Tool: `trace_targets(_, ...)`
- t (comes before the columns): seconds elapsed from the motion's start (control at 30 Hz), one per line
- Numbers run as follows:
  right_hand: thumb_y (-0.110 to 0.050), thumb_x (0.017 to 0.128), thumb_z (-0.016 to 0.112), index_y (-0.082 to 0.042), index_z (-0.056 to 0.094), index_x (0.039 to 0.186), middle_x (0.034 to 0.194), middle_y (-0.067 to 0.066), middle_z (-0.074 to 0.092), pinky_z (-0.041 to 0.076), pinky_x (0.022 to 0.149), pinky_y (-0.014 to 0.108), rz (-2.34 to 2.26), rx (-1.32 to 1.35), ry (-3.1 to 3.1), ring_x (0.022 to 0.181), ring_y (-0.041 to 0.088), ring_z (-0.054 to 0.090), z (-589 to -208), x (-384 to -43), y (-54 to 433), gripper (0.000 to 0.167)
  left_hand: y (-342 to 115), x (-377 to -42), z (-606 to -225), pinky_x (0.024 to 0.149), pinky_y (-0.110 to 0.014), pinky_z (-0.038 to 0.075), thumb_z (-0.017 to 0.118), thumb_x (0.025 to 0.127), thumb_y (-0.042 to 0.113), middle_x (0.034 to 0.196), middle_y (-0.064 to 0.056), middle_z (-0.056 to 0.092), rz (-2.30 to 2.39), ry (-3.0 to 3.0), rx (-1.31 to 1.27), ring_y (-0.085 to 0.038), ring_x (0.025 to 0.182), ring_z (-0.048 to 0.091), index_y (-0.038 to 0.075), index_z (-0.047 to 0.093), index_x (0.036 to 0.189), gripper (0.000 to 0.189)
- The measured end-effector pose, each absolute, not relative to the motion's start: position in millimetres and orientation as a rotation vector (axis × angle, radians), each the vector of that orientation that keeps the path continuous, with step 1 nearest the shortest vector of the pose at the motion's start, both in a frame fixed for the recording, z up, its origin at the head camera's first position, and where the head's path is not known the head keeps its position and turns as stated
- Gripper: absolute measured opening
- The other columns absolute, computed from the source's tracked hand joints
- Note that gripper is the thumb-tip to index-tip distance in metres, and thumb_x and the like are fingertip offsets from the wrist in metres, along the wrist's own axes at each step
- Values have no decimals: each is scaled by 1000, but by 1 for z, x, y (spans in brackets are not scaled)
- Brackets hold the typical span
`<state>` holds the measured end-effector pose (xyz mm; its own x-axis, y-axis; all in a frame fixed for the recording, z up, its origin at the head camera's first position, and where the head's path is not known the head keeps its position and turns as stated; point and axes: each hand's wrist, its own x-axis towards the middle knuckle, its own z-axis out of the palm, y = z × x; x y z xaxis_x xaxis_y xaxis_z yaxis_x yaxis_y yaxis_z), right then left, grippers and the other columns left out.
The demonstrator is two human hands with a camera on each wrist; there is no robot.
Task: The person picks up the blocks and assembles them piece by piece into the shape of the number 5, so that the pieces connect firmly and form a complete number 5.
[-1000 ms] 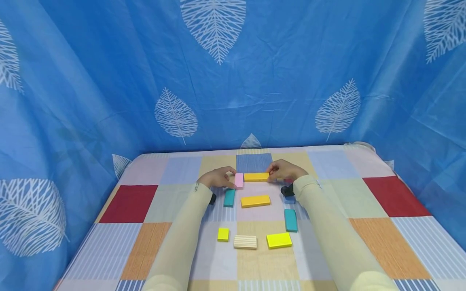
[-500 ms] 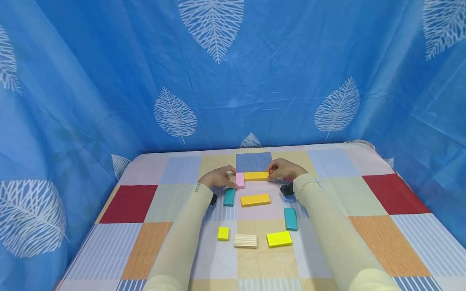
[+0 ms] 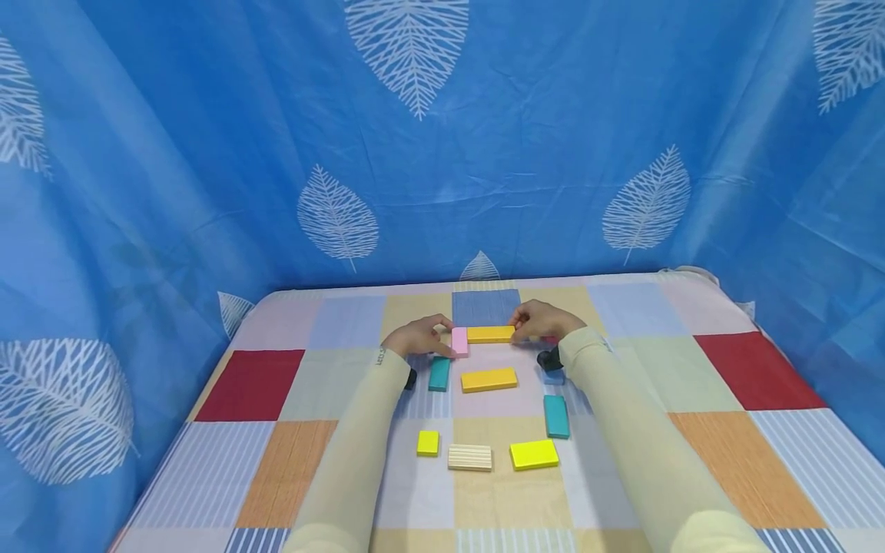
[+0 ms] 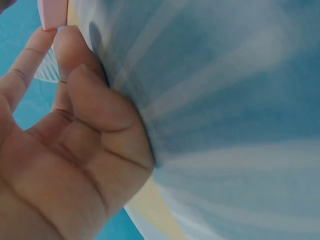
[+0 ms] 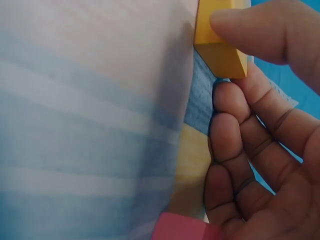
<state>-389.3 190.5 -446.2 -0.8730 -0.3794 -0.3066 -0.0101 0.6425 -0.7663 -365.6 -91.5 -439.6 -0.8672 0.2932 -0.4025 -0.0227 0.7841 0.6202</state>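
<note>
My left hand (image 3: 418, 336) pinches a pink block (image 3: 459, 342) between thumb and index finger at the far middle of the table. In the left wrist view one fingertip meets the end of the pink block (image 4: 53, 14), while the other fingers curl against the cloth. My right hand (image 3: 542, 321) grips the right end of a long orange-yellow block (image 3: 489, 334); its thumb lies on one face in the right wrist view, where that block (image 5: 220, 50) shows its end. The two blocks lie side by side, the pink one at the orange one's left end, seemingly touching.
Nearer me lie another orange-yellow block (image 3: 488, 379), teal blocks (image 3: 439, 374) to left and right, a small yellow block (image 3: 428, 443), a ribbed wooden block (image 3: 470, 458) and a larger yellow block (image 3: 535, 455). A blue block (image 3: 553, 378) and a red-pink block (image 5: 180, 227) sit by the right wrist.
The pink block has shifted slightly right, and the thin gap between it and the orange-yellow block has closed. Both hands keep their hold; the head view has moved a little.
</note>
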Motion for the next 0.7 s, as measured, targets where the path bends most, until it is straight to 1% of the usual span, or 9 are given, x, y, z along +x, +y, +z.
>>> trace_targets(0.17,-2,93,79,5,67,116,97,7,59,47,81,30,-1040,-314,2452,92,22,52,-444,-388,187,27,-89,-367,-440,115,-51,46,87,92,27,154,-16,55,883,2478,123,-34,127,53,21,63,141,54)
trace_targets(0.27,-5,94,79,5,66,121,101,9,59,47,82,30,-967,-322,2474,94,23,53,-440,-384,186,32,-87,-368,-441,116,-52,46,89,91,27,156,-16,54,905,2468,95,-34,128,53,21,64,140,55)
trace_targets(0.37,-7,96,78,8,64,132,107,13,63,49,88,33,-921,-371,2483,98,25,55,-436,-381,188,41,-85,-368,-442,117,-52,45,89,90,26,158,-16,53,927,2458,84,-34,130,52,21,65,139,55)
trace_targets(0.5,-10,100,74,11,58,143,121,22,67,53,101,44,-900,-476,2491,109,32,62,-431,-377,195,51,-85,-368,-443,118,-53,44,90,89,28,157,-14,55,920,2465,63,-34,130,52,22,66,139,56)
trace_targets(0.6,-10,103,68,13,55,144,131,29,66,52,109,53,-941,-565,2488,121,40,63,-430,-373,202,48,-86,-368,-442,118,-52,44,91,89,28,153,-12,57,909,2474,45,-33,128,53,23,66,138,56)
trace_targets(0.7,-7,105,64,15,56,141,135,34,64,49,112,58,-1028,-635,2491,128,48,61,-432,-368,211,43,-88,-367,-440,118,-52,44,92,88,26,150,-12,58,918,2469,13,-33,127,53,24,67,137,55)
